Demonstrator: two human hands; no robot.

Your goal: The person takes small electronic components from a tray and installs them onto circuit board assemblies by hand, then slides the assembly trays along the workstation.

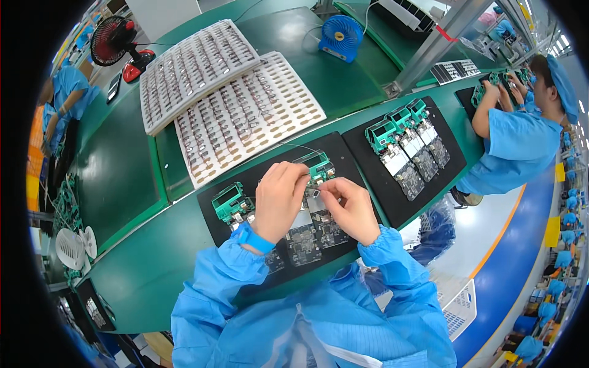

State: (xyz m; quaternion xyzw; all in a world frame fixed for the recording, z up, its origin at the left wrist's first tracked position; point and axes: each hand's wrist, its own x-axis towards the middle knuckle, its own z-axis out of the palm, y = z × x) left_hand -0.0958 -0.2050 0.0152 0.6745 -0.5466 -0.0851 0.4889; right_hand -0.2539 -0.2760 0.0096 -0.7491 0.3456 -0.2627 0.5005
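Observation:
My left hand (279,199) and my right hand (351,208) meet over a black mat (257,181) on the green bench. Both pinch at a circuit-board assembly with a green plastic frame (319,167) lying there. The left fingers curl over its near edge; the right fingertips press a small part by its middle. A thin wire arcs from the assembly to the left. A second green-framed assembly (230,201) lies left of my left hand. Grey boards (304,242) show beneath my wrists. I wear blue sleeves and a blue wristband (251,238).
Two white trays (196,67) of small wired parts lie beyond the mat. Another black mat (429,178) with three assemblies sits to the right. A blue fan (341,37), a red fan (113,40), a white fan (73,246). A person in blue (521,135) works at right.

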